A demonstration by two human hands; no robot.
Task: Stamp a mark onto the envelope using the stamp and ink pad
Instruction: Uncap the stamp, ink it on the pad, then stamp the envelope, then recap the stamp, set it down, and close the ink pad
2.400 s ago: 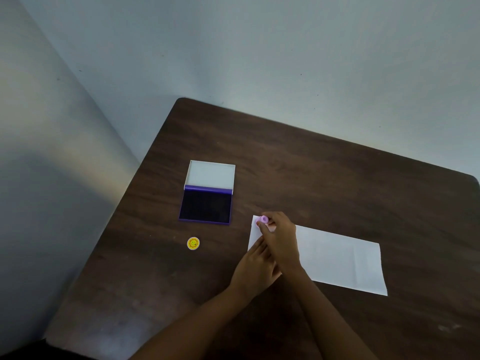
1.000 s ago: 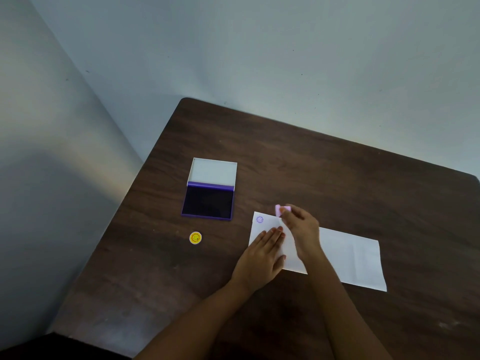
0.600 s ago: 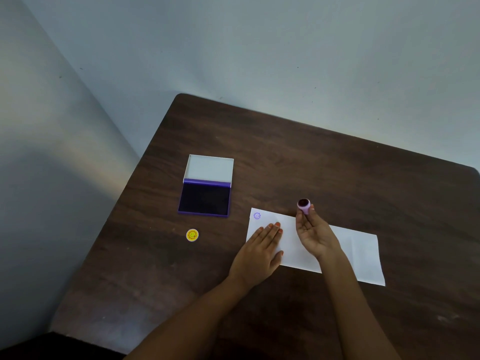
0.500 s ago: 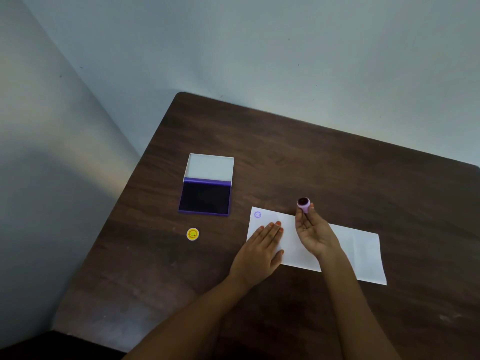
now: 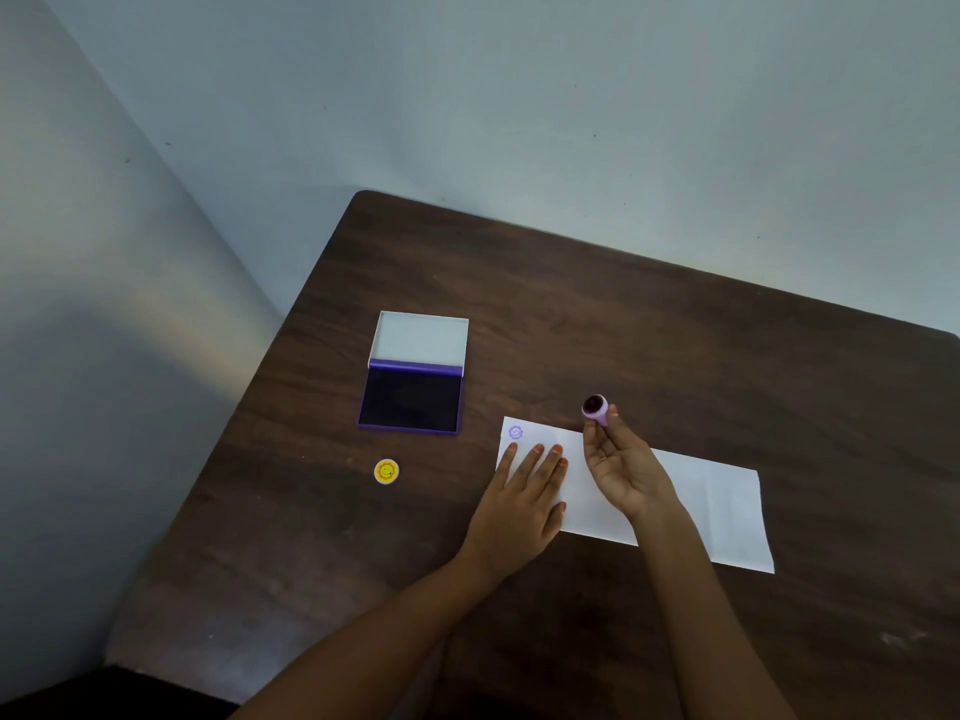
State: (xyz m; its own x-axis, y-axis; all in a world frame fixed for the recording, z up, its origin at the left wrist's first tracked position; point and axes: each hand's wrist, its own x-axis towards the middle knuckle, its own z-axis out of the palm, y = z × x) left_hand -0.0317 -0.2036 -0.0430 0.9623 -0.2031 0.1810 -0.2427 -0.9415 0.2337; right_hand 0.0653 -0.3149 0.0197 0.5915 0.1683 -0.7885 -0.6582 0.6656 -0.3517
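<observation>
1. Nearest the camera, two bare forearms rise from the bottom edge of the frame over the dark wooden table (image 5: 675,345).
2. The left hand (image 5: 524,504) lies flat, palm down, fingers spread a little, pressing the left end of the envelope (image 5: 711,506) to the table.
3. The right hand (image 5: 626,470) is turned palm up above the middle of the envelope, its fingertips pinching the small lilac stamp (image 5: 595,409) with the dark inked face tipped toward the camera.
4. The envelope is a white rectangle at lower centre-right of the frame; its long axis runs from upper left down to lower right.
5. A small purple mark (image 5: 515,432) sits in the envelope's upper-left corner, just beyond the left fingertips and to the left of the stamp. The stamping itself looks done.
6. A likely next move is re-inking or setting the stamp down: the ink pad (image 5: 411,402) lies to the left of and slightly beyond the right hand, nearer the left hand, so the right would reach across.
7. The ink pad's case stands open, its dark purple pad exposed and its pale lid (image 5: 421,337) folded back away from the camera; nothing rests in it.
8. A round yellow smiley cap (image 5: 386,471) lies alone at centre left, near the pad's front edge.
</observation>
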